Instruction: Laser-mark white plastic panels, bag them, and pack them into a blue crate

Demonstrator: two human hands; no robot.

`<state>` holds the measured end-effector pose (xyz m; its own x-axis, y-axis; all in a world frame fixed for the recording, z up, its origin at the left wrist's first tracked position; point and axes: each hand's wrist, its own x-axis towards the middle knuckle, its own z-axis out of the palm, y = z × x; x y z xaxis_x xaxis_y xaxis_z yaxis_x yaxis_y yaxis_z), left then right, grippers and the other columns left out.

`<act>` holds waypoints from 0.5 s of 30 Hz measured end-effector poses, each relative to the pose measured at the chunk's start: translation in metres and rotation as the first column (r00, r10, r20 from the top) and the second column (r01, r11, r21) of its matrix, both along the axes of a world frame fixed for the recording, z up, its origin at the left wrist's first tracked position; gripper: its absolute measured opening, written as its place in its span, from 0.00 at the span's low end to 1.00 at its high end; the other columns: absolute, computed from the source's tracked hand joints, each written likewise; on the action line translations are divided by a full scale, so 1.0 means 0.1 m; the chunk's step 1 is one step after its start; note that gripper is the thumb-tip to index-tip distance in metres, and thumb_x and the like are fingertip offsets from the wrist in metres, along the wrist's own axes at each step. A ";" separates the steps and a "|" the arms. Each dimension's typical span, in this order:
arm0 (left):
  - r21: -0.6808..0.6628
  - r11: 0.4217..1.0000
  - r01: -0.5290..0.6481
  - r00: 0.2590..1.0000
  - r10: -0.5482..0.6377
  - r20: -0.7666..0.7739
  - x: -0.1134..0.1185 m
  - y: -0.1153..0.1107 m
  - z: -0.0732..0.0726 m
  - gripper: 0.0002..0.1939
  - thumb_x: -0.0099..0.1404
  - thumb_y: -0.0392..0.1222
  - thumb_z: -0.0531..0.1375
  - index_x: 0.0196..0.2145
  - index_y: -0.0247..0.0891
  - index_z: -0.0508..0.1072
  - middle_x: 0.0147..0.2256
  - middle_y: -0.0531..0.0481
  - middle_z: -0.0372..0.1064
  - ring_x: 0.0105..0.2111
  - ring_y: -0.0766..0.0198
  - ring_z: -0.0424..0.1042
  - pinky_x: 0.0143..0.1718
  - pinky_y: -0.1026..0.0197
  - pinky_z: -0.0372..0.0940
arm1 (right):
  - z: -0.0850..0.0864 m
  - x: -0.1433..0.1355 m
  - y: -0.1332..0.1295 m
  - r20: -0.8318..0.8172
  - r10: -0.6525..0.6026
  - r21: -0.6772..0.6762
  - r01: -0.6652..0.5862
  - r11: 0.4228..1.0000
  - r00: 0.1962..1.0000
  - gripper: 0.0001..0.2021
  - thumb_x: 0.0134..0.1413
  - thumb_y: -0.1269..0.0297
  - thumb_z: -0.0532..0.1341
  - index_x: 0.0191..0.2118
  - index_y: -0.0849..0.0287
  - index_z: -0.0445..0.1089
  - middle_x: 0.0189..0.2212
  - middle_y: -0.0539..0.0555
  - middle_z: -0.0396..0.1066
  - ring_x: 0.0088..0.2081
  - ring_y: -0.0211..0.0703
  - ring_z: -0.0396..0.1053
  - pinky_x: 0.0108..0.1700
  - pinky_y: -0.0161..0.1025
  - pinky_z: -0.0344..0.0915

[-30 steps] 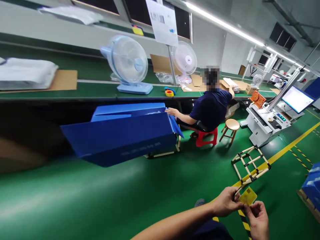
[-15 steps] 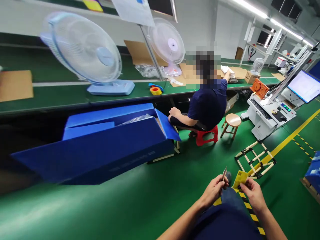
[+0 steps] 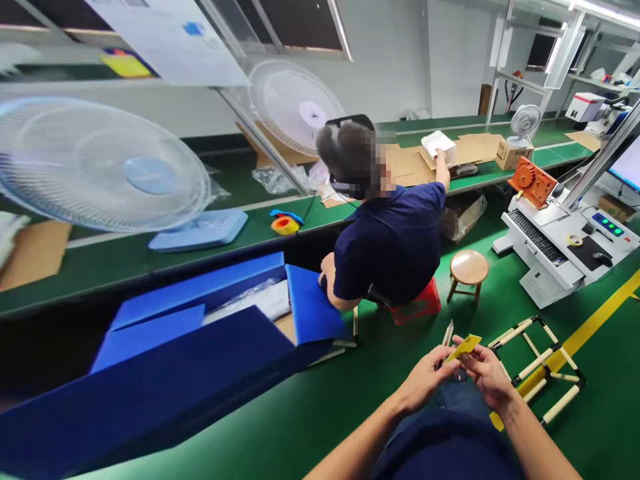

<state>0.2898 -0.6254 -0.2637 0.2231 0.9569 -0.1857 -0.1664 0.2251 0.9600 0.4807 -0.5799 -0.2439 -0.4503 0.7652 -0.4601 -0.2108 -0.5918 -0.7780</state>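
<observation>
Low in the head view, my left hand is closed around a slim, pointed pen-like tool, its tip upward. The exact kind of tool cannot be told. My right hand pinches a small yellow card between thumb and fingers. Both hands are close together in front of my lap, and the card's lower end reaches the left thumb and fingertips. Whether the left fingers also grip the card is unclear. Dark print shows faintly on the card.
A seated co-worker in dark blue reaches to a white packet on the green bench. An open blue box stands at left. Ahead are a wooden stool, a pipe frame, a computer cart and a blue fan.
My hands have come together, bringing the yellow card left to the left hand and tilting it. The view has shifted, so the bench and co-worker look nearer.
</observation>
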 end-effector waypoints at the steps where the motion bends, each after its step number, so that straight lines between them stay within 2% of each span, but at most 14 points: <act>1: 0.011 1.000 0.005 0.999 -0.005 -0.034 0.12 0.31 0.09 0.31 0.70 0.70 0.65 0.48 0.36 0.81 0.45 0.43 0.76 0.45 0.53 0.72 0.48 0.54 0.65 | 0.07 0.05 0.28 0.000 -0.008 0.020 0.008 1.000 1.000 0.28 0.44 0.47 0.85 0.48 0.56 0.84 0.45 0.58 0.82 0.46 0.50 0.78 0.54 0.44 0.72; 2: 0.007 1.000 0.002 0.999 -0.002 -0.041 0.23 0.59 0.16 0.32 0.69 0.70 0.66 0.47 0.35 0.81 0.41 0.44 0.75 0.42 0.55 0.71 0.46 0.55 0.65 | 0.13 0.11 0.54 -0.001 -0.023 0.039 0.023 0.999 1.000 0.27 0.45 0.47 0.84 0.46 0.57 0.84 0.43 0.58 0.82 0.44 0.49 0.78 0.51 0.43 0.73; 4: -0.046 0.999 0.013 0.999 -0.011 0.042 0.47 1.09 0.23 0.35 0.67 0.73 0.66 0.47 0.34 0.78 0.35 0.48 0.72 0.35 0.59 0.69 0.39 0.57 0.64 | 0.25 0.27 0.97 -0.012 -0.049 0.059 0.050 0.997 0.999 0.24 0.48 0.47 0.83 0.45 0.57 0.83 0.40 0.56 0.81 0.42 0.47 0.77 0.47 0.41 0.74; 6: -0.105 0.992 0.075 0.986 -0.059 0.154 0.69 1.52 0.22 0.38 0.64 0.76 0.67 0.46 0.34 0.77 0.32 0.50 0.70 0.31 0.63 0.66 0.35 0.59 0.61 | 0.32 0.47 1.32 -0.045 -0.070 0.056 0.072 0.996 0.997 0.23 0.52 0.46 0.81 0.46 0.56 0.83 0.41 0.56 0.81 0.43 0.48 0.78 0.48 0.41 0.74; 8: -0.143 0.979 0.148 0.969 -0.114 0.221 0.86 1.93 0.17 0.39 0.61 0.76 0.70 0.45 0.34 0.76 0.32 0.50 0.70 0.30 0.65 0.65 0.34 0.61 0.59 | 0.31 0.68 1.59 -0.073 -0.132 0.030 0.134 0.991 0.989 0.24 0.54 0.43 0.79 0.47 0.56 0.83 0.44 0.58 0.81 0.46 0.51 0.78 0.52 0.45 0.75; 10: -0.177 0.951 0.252 0.943 -0.200 0.266 1.01 2.33 0.13 0.38 0.59 0.75 0.72 0.44 0.34 0.77 0.34 0.50 0.71 0.29 0.66 0.65 0.33 0.61 0.58 | 0.20 0.89 1.81 -0.070 -0.243 -0.019 0.243 0.970 0.967 0.27 0.53 0.39 0.78 0.47 0.56 0.83 0.46 0.60 0.81 0.50 0.56 0.78 0.55 0.49 0.77; 12: -0.191 0.904 0.382 0.896 -0.312 0.315 1.16 2.73 0.10 0.38 0.57 0.73 0.74 0.44 0.34 0.78 0.35 0.50 0.72 0.30 0.67 0.65 0.35 0.61 0.59 | 0.02 1.08 2.01 -0.029 -0.376 -0.058 0.374 0.926 0.926 0.28 0.49 0.39 0.78 0.48 0.56 0.83 0.47 0.59 0.81 0.52 0.59 0.78 0.55 0.51 0.78; 15: -0.192 0.811 0.553 0.805 -0.460 0.375 1.41 3.33 0.04 0.38 0.52 0.73 0.77 0.42 0.35 0.80 0.35 0.49 0.75 0.31 0.65 0.68 0.38 0.59 0.63 | -0.25 1.35 2.31 0.104 -0.582 -0.049 0.588 0.807 0.807 0.28 0.42 0.44 0.81 0.48 0.53 0.83 0.48 0.57 0.82 0.51 0.58 0.78 0.52 0.49 0.79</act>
